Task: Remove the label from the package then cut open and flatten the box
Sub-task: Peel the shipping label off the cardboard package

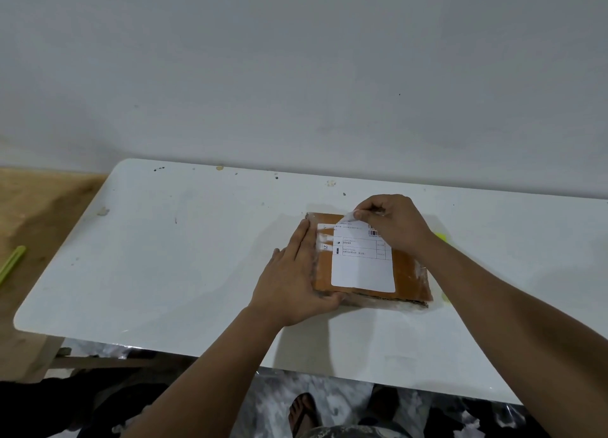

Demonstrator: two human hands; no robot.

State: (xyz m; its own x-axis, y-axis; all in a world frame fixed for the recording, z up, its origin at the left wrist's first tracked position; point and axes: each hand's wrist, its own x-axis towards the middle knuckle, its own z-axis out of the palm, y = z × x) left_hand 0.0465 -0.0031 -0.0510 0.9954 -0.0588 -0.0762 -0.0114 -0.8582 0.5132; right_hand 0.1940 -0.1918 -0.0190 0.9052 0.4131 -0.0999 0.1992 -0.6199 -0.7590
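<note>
Right now the box [371,266] lies on the table [164,256]; left hand [296,273] presses flat at its nine-o'clock edge, right hand [391,220] pinches the label [360,266] corner at twelve.

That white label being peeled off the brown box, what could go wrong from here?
1. The label could tear: the right hand pinches only its far corner, and torn white strips already cling near the left edge.
2. The box might slide, since the left hand steadies just one side with flat fingers.
</note>
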